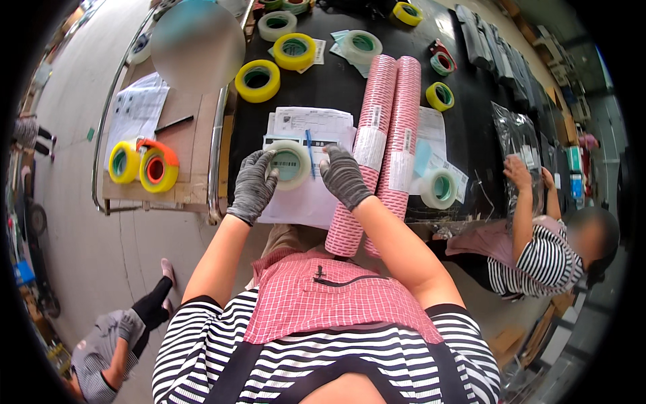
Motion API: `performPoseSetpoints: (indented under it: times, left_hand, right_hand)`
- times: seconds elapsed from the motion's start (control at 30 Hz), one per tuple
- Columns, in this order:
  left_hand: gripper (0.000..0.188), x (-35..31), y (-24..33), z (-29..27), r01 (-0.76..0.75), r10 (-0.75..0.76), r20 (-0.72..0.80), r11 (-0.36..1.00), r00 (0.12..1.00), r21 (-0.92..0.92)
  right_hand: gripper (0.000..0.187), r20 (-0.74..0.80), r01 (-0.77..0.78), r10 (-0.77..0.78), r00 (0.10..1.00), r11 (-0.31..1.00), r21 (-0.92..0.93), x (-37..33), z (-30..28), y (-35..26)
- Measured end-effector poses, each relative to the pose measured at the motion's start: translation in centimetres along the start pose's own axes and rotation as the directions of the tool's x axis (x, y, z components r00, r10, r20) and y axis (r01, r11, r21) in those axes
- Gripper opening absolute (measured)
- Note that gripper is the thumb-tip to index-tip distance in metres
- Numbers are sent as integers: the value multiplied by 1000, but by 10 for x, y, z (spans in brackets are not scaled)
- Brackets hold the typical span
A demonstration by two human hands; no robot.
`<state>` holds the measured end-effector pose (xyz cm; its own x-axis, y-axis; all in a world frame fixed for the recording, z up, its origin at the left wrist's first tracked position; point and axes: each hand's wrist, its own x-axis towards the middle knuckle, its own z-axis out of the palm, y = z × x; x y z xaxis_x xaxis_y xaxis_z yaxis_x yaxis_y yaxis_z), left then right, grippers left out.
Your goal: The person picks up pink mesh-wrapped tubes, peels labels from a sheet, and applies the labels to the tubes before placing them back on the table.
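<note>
My left hand (254,185), in a grey knit glove, grips the left rim of a roll of clear tape (305,165) lying flat on papers (293,207). A label shows inside its core. To the right, my gloved right hand (346,178) hovers over the papers' edge with fingers curled in toward the thumb; anything between them is too small to make out. Between the hands a blue pen (309,151) rests on the sheets. Beside my right hand two long pink-and-white patterned rolls (377,94) with white label bands lie side by side, overhanging the near table edge.
Yellow tape rolls (258,81) and clear ones are scattered over the black table (417,40). A wooden-topped cart (192,145) with metal rails adjoins at left, carrying tape, papers and a black pen. At right a co-worker's hand (517,173) touches plastic-wrapped dark packages (513,138).
</note>
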<state>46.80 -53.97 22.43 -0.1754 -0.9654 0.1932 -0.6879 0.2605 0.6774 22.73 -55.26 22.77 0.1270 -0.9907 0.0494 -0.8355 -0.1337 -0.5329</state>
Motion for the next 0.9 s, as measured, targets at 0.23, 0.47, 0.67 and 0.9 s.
performPoseSetpoints:
  times: [0.23,0.47,0.67,0.9]
  left_hand:
    - [64,1,-12,23,-121,104,98,975,990,184]
    - [66,5,-17,9,-121,96,154,980,983,156]
    - [67,23,19,19,-343,341,61,939,938,21]
    - [71,9,84,92,-523,535,354,841,767,-137]
  right_hand:
    - [90,-283,-268,158,946,874,-407,33,-13,51]
    - [84,-539,-238,-24,842,880,-410,44,-62,77]
    - [67,-502,-95,-62,862,955,-281,11,-75,158]
    - [57,-385,-225,200,901,974,-20,-48,-52,138]
